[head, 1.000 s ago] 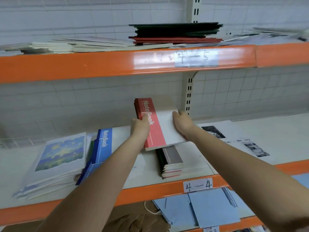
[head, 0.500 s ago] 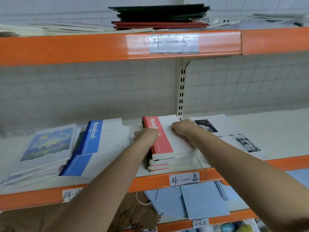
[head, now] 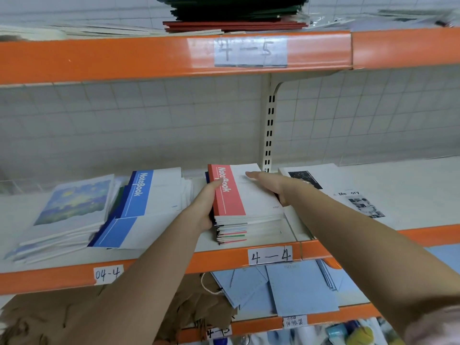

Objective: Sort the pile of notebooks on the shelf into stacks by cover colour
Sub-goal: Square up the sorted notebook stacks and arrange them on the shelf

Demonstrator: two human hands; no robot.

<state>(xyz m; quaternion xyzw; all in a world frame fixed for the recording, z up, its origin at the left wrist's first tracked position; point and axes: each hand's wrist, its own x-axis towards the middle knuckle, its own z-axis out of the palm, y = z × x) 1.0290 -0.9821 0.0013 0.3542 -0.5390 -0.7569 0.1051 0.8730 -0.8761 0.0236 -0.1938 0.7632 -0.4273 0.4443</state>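
Note:
A red-and-white notebook point(head: 239, 192) lies on top of a stack of notebooks point(head: 246, 230) in the middle of the shelf point(head: 373, 185). My left hand point(head: 202, 207) holds the stack's left side, thumb on the red cover. My right hand point(head: 270, 183) lies flat on the white part of the cover, its thumb down the stack's right side. To the left sits a blue-and-white notebook stack point(head: 142, 207), and further left a stack with painted covers point(head: 69, 210).
White booklets with black photos point(head: 348, 195) lie right of the stack. The orange shelf edge point(head: 224, 260) carries paper labels. The shelf above holds dark green and red folders point(head: 234, 16). Below are blue envelopes point(head: 293, 290) and brown paper bags point(head: 44, 319).
The red notebooks held up in both hands came down onto the stack. My right hand went from gripping the edge to lying flat on the cover.

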